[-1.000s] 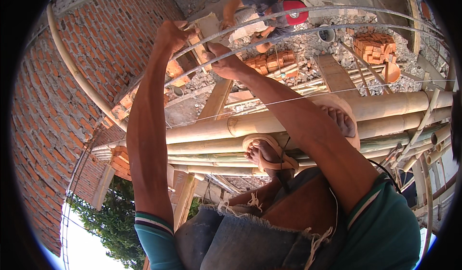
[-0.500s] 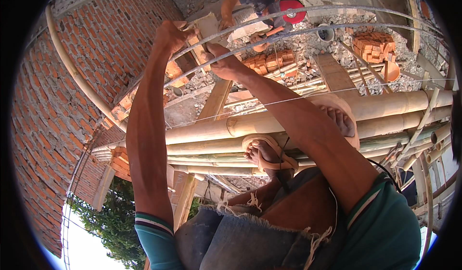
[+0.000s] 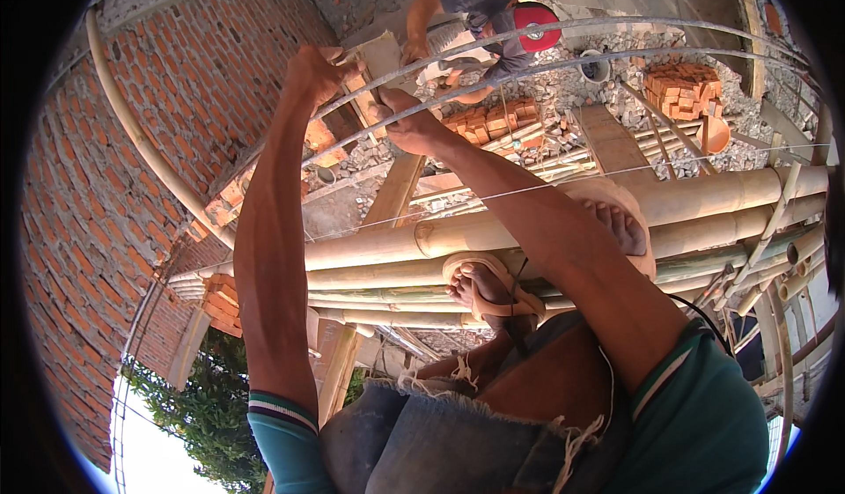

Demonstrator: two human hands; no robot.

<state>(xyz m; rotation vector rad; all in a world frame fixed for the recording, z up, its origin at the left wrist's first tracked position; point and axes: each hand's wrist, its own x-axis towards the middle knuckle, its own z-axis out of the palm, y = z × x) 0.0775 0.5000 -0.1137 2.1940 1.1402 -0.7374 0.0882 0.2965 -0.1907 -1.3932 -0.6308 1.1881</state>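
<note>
High on bamboo scaffolding [image 3: 546, 221], we close our left hand [image 3: 312, 71] and right hand [image 3: 407, 124] around one steel rod [image 3: 616, 25]; it runs between both fists.

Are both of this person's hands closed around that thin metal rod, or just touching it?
Closed. The left hand is a fist around the rod; the right hand curls its fingers over the same rod.

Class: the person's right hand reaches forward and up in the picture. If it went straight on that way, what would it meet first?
The right hand already rests at the thin metal rod; beyond it, probably the wooden plank, though depth is unclear.
</note>
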